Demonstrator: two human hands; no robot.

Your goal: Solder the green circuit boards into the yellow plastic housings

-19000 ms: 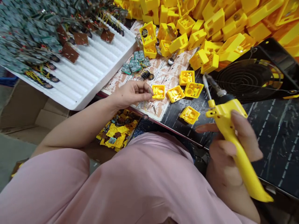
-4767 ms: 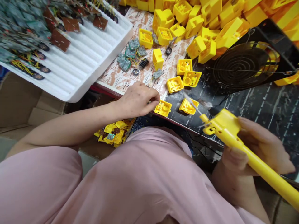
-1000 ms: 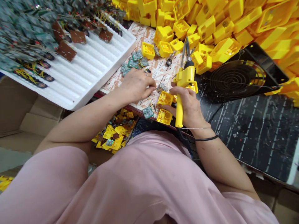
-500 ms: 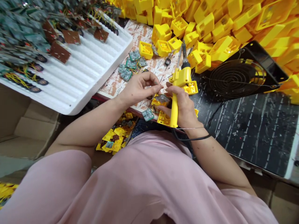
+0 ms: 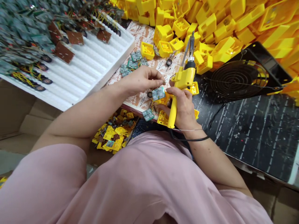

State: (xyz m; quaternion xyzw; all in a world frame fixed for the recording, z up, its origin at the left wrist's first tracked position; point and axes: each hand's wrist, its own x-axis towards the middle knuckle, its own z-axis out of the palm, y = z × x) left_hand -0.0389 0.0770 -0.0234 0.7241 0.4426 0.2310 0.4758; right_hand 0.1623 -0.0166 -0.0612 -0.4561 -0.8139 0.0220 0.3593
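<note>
My right hand (image 5: 183, 104) is wrapped round the handle of a yellow soldering gun (image 5: 185, 77), its dark tip pointing away from me. Thumb and fingers of my left hand (image 5: 146, 79) are pinched together close to the right fingertips; what they hold, if anything, is too small to make out. Just below the pinch a green circuit board (image 5: 158, 93) lies face up over a yellow plastic housing (image 5: 166, 100), partly hidden by my right hand. Nearer me, a second circuit board (image 5: 148, 114) sits at the table edge beside a yellow casing part (image 5: 163, 118).
A white foam tray (image 5: 98, 59) at the left bears many boards with wires. Yellow housings (image 5: 207, 28) are heaped at the back. A black fan (image 5: 235, 76) stands at the right on a dark mat (image 5: 247, 130). Loose boards (image 5: 133, 62) lie behind my left hand.
The circuit board between my hands has tipped so its green face now shows. The soldering gun has tilted and its tip has swung slightly right and up. My left hand stays pinched.
</note>
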